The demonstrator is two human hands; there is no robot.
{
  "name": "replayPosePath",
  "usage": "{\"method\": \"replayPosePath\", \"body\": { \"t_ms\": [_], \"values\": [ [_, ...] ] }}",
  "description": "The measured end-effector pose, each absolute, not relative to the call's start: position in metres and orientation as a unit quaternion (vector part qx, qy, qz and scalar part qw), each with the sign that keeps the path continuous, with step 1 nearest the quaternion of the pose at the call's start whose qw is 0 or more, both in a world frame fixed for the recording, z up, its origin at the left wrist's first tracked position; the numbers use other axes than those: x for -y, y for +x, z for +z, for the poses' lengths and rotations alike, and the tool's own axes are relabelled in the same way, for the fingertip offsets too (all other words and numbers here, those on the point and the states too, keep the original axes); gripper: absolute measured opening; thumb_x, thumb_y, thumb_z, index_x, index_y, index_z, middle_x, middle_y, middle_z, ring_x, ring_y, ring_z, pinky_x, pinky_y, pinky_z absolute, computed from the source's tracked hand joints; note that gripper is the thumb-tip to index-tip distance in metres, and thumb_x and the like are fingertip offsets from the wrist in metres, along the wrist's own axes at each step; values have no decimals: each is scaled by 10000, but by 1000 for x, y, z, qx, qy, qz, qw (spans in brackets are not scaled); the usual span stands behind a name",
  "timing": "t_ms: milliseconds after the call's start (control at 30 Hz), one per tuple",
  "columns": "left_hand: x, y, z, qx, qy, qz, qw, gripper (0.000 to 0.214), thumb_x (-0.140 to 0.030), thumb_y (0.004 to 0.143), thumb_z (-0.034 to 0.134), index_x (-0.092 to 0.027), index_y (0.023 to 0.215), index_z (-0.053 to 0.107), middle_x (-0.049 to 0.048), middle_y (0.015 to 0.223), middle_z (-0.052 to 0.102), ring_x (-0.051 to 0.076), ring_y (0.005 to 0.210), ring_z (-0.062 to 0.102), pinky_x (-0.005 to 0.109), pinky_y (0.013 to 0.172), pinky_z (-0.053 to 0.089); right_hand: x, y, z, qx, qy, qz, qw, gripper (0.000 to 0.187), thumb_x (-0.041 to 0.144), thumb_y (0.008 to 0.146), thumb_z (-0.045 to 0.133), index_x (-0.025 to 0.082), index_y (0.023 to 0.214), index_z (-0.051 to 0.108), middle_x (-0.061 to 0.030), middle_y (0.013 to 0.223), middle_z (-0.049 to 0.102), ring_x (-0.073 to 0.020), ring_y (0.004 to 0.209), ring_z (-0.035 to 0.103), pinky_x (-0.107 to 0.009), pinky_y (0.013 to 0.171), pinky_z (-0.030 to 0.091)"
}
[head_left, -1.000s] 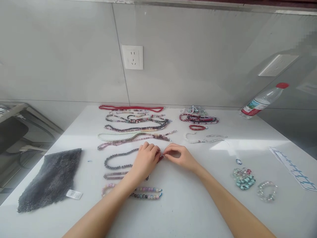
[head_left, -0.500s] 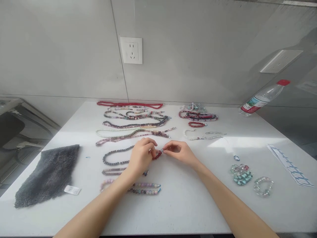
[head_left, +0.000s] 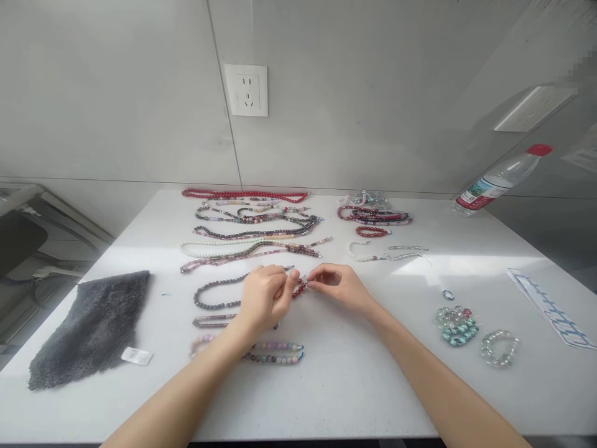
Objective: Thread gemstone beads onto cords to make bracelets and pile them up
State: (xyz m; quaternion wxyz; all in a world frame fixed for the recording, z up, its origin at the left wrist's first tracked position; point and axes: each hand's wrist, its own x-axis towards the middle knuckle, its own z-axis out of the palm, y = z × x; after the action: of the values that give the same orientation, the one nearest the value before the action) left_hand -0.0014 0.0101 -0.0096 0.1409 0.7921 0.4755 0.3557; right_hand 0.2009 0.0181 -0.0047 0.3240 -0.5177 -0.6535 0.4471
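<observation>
A short string of dark red beads (head_left: 299, 290) runs between my hands over the middle of the white table. My left hand (head_left: 267, 294) is closed round its left part, with the thumb up, so most of that side is hidden. At the string's right end my right hand (head_left: 336, 284) pinches a small pale tip between thumb and forefinger. Under and beside my left hand lie a dark bead strand (head_left: 209, 305), a thin brownish strand (head_left: 212, 322) and pastel beads with blue cord ends (head_left: 280, 358).
Several bead strands (head_left: 242, 249) lie in rows behind my hands. More bracelets (head_left: 380, 216) sit at the back right, near a tilted water bottle (head_left: 494, 186). Turquoise and clear bracelets (head_left: 457, 326) lie on the right, a grey fuzzy cloth (head_left: 91, 330) on the left.
My left hand has rolled over, its fingers curling in and its thumb now pointing up. My right hand keeps its pinch in nearly the same place.
</observation>
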Motion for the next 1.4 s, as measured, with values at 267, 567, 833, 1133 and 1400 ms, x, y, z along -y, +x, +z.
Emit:
{"method": "replayPosePath", "body": {
  "t_ms": [267,567,833,1133,1400],
  "values": [
    [-12,2,-14,-457,815,294,200,474,-341,1028,258,-187,604,404,4,617,469,126,530,384,282,531,246,-19,202,-8,643,-519,458,327,188,375,787,705,190,808,723,-43,821,710,-164,719,599,-315,694,482],
    [-10,7,-8,-468,822,270,184,248,-196,998,307,-204,908,538,33,905,609,161,735,547,272,640,410,-21,202,-9,588,-536,489,357,249,395,688,788,179,794,725,-45,782,715,-189,748,641,-335,731,510],
    [-12,12,-21,-441,823,320,160,166,-120,881,528,-216,904,661,19,875,704,194,837,610,302,719,467,-18,200,-6,526,-547,532,375,256,388,629,827,181,758,746,-61,805,752,-242,827,700,-388,829,538],
    [-10,15,-19,-465,783,346,225,180,-109,826,578,-236,878,693,-5,798,709,173,769,596,288,669,467,-16,202,1,527,-548,538,365,223,340,634,826,177,772,765,-60,787,762,-227,802,712,-374,835,553],
    [-9,16,-17,-471,764,358,258,175,-122,816,575,-239,867,695,-5,794,707,174,795,597,290,695,464,-15,203,2,537,-544,530,367,240,369,636,822,179,769,759,-71,810,767,-245,821,722,-392,840,561]
  ]
}}
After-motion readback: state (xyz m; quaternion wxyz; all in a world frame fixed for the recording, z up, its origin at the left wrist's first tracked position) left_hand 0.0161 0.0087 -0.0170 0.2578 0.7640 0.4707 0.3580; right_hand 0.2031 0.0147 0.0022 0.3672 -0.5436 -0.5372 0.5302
